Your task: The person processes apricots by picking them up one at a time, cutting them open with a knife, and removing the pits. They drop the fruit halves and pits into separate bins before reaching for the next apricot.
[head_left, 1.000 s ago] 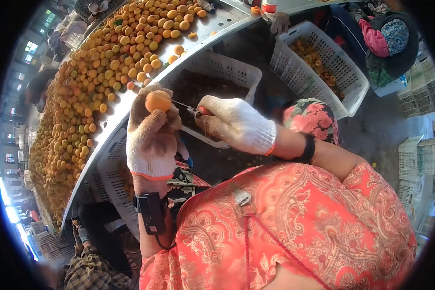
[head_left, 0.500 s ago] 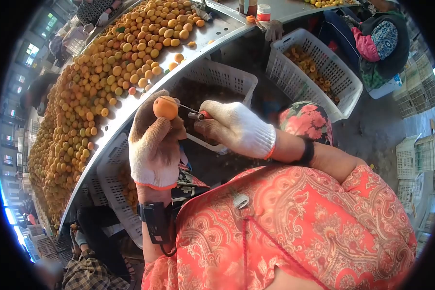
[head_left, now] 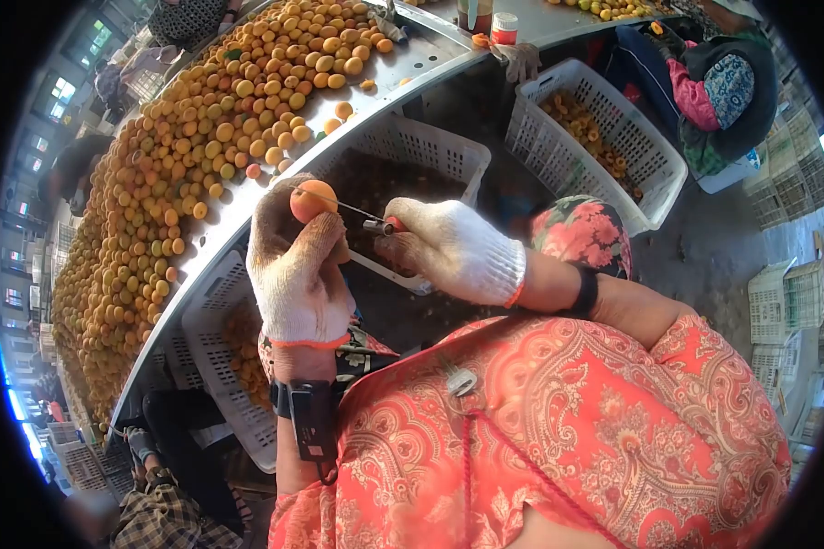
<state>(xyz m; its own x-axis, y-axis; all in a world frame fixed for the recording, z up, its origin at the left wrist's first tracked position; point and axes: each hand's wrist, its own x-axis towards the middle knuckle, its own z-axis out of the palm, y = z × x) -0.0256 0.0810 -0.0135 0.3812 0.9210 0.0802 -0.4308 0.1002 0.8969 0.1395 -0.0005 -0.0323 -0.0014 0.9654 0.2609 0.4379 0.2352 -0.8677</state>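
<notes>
An orange apricot [head_left: 313,201] is held between the thumb and fingers of my left hand [head_left: 299,274], which wears a white glove with brown stains. My right hand [head_left: 453,247], gloved the same way, is closed around a small metal tool [head_left: 376,226] with a red part at its handle. A thin wire or blade runs from this tool up to the apricot and lies against its surface. Both hands are above a white crate [head_left: 467,165] with dark contents.
Many apricots [head_left: 146,229] cover the metal table [head_left: 412,69] on the left. A crate of apricot pieces [head_left: 659,206] stands at the upper right, near a person in a patterned head covering [head_left: 729,84]. Another crate [head_left: 206,339] is below the table edge. A red-lidded jar [head_left: 504,29] is at the back.
My left hand has turned slightly, with the apricot still in it. My right hand has shifted a little right and down with the tool. The person at the upper right has moved an arm.
</notes>
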